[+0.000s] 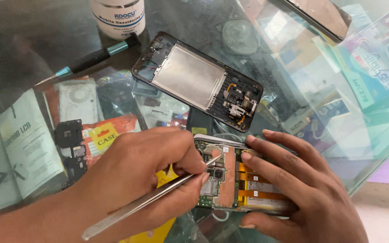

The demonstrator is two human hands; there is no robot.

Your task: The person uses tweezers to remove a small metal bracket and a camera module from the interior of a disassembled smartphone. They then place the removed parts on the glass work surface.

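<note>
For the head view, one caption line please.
Left hand works tweezers on opened phone steadied by right hand.

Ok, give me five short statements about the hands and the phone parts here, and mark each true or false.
1. The left hand holds metal tweezers with the tip at the opened phone. True.
2. The right hand lies flat on the glass table, away from the opened phone. False: it steadies that phone from the side and top.
3. A black phone frame lies on the table beyond the hands. True.
4. The screwdriver is in the right hand. False: it lies on the table, untouched.
5. A white bottle stands at the far edge. True.
</note>
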